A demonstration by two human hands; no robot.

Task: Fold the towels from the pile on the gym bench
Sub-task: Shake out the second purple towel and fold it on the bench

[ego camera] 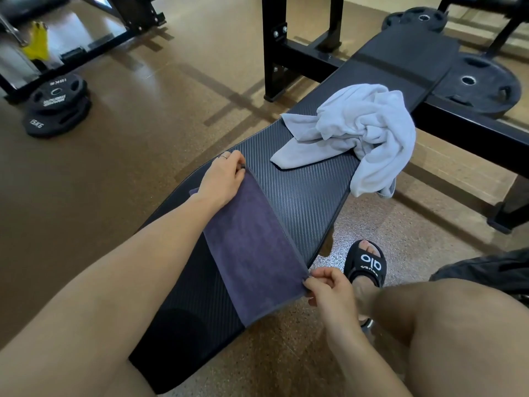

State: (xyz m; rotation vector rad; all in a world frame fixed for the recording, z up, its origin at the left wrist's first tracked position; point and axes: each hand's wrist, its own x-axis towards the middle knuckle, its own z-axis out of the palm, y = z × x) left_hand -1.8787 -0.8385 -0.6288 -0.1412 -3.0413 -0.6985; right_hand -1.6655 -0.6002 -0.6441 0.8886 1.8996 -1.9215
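Nearest the camera, the right hand pinches the near corner of the dark purple towel between thumb and fingertips, at the edge where the cloth overhangs the worktop. The towel lies flat across the padded worktop as a long band, apparently already doubled once, with its hemmed edges stacked along the far side. At its other end the left hand presses the cloth down and nips the far corner with closed fingers.

To do this fold well, I would keep both corners under equal tension so the band stays straight, check that the hems sit one upon the other, and only then carry one end over to meet the other. The overhanging corner is the likely trouble: if slack, it will sag and skew the fold, so draw it onto the pad first. Smooth with a flat palm before letting go.

Further along the worktop, well apart, the crumpled grey towels wait unfolded, one edge drooping over the side
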